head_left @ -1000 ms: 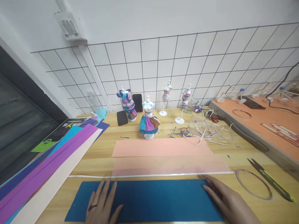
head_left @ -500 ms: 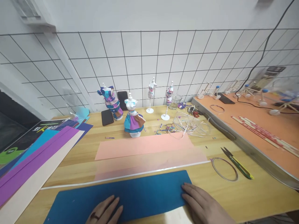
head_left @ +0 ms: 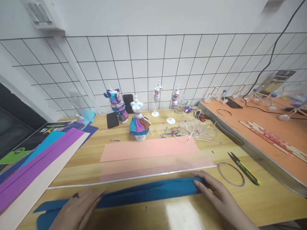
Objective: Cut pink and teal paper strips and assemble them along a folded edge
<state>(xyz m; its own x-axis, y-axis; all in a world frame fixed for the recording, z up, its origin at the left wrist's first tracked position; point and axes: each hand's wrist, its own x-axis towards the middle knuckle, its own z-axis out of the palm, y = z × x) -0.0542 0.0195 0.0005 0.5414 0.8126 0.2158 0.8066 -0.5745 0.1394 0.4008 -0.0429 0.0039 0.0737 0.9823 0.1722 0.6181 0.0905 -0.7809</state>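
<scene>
A dark blue cloth strip (head_left: 148, 194) is folded lengthwise into a narrow band at the front of the table. My right hand (head_left: 217, 191) pinches its right end between thumb and fingers. Toward the other end, my left hand (head_left: 80, 206), a little blurred, has its fingers closed over the band; its thumb is hidden. Left of that hand the layers stand apart. Behind the blue cloth runs a thin white strip (head_left: 134, 177), and beyond it lies a peach sheet (head_left: 148, 148).
Purple (head_left: 55, 148) and cream sheets (head_left: 48, 174) lie stacked at the left. Small dress forms, one in a tricolour skirt (head_left: 139, 127), stand behind, beside tangled cords (head_left: 194, 127). Thread snips (head_left: 244, 168) and a metal ring (head_left: 231, 174) rest right, near a raised orange surface (head_left: 259, 119).
The blue cloth, flat before, is now folded into a narrow band. My left hand has moved left, and my right hand has gone from lying on the cloth to pinching its end.
</scene>
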